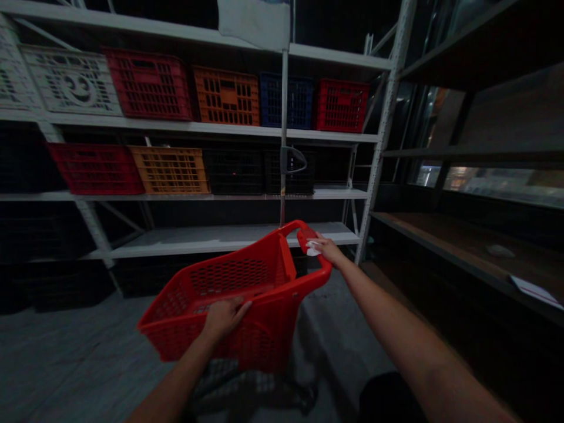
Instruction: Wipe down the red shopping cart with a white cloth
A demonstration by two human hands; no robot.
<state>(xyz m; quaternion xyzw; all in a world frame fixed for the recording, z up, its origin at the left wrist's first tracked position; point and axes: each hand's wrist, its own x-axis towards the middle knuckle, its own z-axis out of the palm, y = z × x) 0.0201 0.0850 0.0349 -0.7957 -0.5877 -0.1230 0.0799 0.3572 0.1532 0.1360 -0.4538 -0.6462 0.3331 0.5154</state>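
Note:
A red shopping cart with perforated sides stands in front of me, its basket pointing left and its handle to the right. My left hand rests on the near rim of the basket, fingers over the edge and thumb along it. On the handle bar, my right hand is closed, with a white crumpled cloth or paper between its fingers and the bar. The inside of the basket shows only in part.
Behind the cart stands a white metal rack with red, orange, blue and white crates. A grey pole rises behind the cart. Brown shelves line the right side.

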